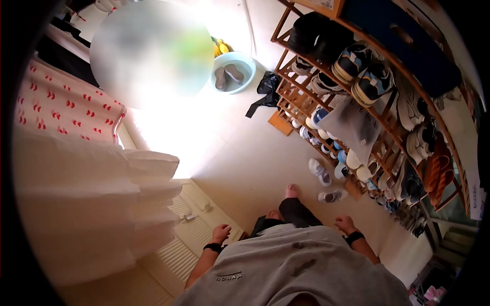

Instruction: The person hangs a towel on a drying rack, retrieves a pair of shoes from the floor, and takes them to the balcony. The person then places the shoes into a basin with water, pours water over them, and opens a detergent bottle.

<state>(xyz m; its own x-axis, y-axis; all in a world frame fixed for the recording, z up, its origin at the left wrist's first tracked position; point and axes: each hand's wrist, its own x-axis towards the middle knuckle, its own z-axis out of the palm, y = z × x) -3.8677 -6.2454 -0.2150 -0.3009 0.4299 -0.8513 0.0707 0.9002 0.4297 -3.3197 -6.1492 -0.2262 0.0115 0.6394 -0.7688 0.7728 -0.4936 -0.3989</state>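
A pale floor is spreading underfoot. On it, a white sneaker and a greyish sneaker are lying just apart, near the right hand. The left hand is hanging beside a louvred door. Both hands' fingers are curling inward; whether they are pressing together, I cannot tell. Farther out, a wooden rack is holding many shoes, and a blue basin is holding two grey shoes.

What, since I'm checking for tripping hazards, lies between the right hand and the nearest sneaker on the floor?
Only bare floor shows between the right hand and the nearest sneaker, as seen in the head view.
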